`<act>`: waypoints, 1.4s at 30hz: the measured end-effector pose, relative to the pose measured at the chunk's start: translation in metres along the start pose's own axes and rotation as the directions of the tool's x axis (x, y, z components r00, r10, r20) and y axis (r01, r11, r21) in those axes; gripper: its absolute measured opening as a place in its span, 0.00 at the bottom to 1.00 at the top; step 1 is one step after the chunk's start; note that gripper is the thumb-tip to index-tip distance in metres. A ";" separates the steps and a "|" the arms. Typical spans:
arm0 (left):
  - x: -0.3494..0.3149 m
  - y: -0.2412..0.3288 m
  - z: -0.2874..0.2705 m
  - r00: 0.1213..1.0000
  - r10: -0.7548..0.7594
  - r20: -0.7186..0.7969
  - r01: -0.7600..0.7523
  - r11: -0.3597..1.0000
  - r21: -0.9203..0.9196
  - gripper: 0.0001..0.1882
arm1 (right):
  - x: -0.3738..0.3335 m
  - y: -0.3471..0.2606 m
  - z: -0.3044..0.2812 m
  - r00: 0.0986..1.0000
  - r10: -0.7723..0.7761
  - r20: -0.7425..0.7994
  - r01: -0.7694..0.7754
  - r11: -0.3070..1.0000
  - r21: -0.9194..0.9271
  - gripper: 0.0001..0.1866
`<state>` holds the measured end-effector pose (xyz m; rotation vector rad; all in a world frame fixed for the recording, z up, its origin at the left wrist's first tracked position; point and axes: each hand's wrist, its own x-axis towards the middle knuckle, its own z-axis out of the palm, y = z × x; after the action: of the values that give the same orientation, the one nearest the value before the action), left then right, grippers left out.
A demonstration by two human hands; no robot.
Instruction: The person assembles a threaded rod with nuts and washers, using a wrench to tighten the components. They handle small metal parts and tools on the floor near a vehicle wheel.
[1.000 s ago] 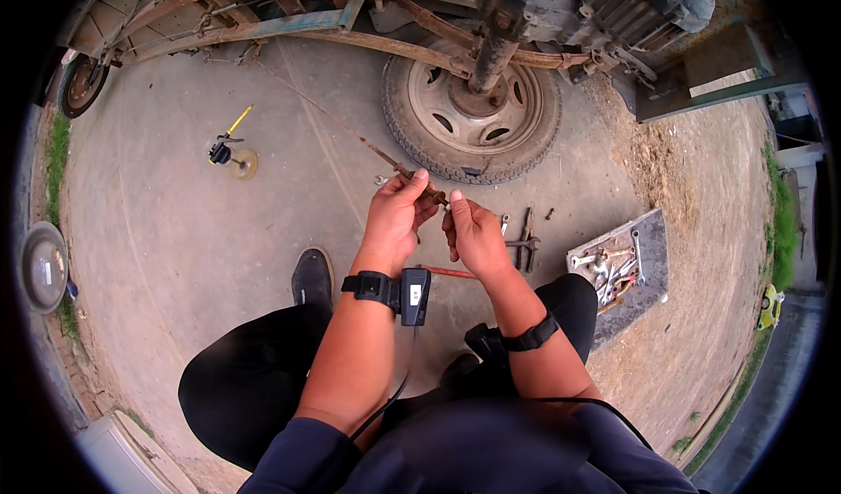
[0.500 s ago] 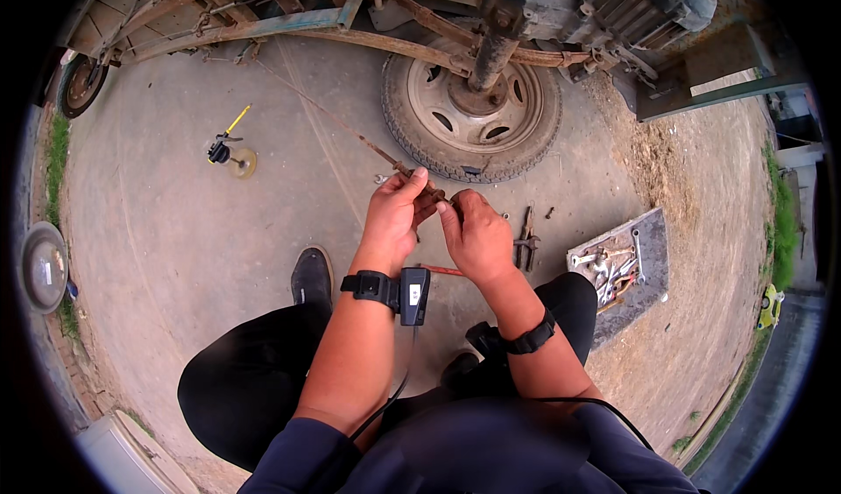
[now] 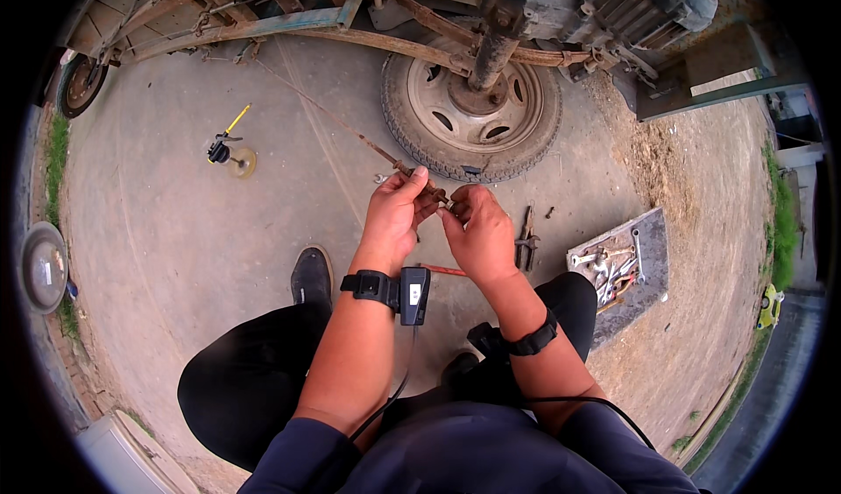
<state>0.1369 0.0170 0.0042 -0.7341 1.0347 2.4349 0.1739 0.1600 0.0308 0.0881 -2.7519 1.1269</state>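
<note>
A long, thin rusty rod (image 3: 377, 150) slants down from under the vehicle to my hands, its near end thicker. My left hand (image 3: 394, 212) is closed around that thicker end, thumb on top. Just right of it, the fingers of my right hand (image 3: 482, 231) pinch a small metal piece (image 3: 449, 205) at the rod's tip. Its exact kind is mostly hidden by the fingertips. Below my hands, a red bar (image 3: 445, 271) lies partly behind my right wrist.
A vehicle wheel (image 3: 412, 135) and rusty frame (image 3: 307, 23) stand ahead. At right are pliers (image 3: 527, 231), a bolt (image 3: 550, 212) and a metal tray (image 3: 624, 321) of wrenches. An oil can (image 3: 241, 162) with a yellow spout stands left; a round pan (image 3: 35, 271) is farther left.
My right hand has shifted slightly and its fingers have rolled at the rod's tip, showing a bit of the small metal piece. My left hand keeps its hold on the rod.
</note>
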 end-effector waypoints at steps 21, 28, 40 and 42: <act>-0.003 0.003 0.004 1.000 0.005 -0.008 -0.005 1.000 0.005 0.07 | 0.003 -0.010 -0.005 0.981 0.168 0.091 -0.187 0.948 0.258 0.12; -0.003 0.002 0.003 1.000 0.014 -0.019 -0.015 1.000 -0.005 0.07 | 0.006 -0.010 -0.006 0.755 0.489 0.437 -0.653 0.507 0.563 0.13; -0.004 0.003 0.002 1.000 0.012 0.003 -0.012 1.000 -0.018 0.07 | 0.002 -0.016 -0.008 0.866 0.415 0.280 -0.501 0.702 0.506 0.11; -0.003 0.002 0.001 1.000 0.010 0.001 -0.010 1.000 -0.014 0.07 | -0.001 -0.018 -0.007 0.952 0.280 0.127 -0.306 0.898 0.317 0.10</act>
<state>0.1378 0.0160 0.0076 -0.7339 1.0248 2.4532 0.1778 0.1524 0.0479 -0.2580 -2.6712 1.6968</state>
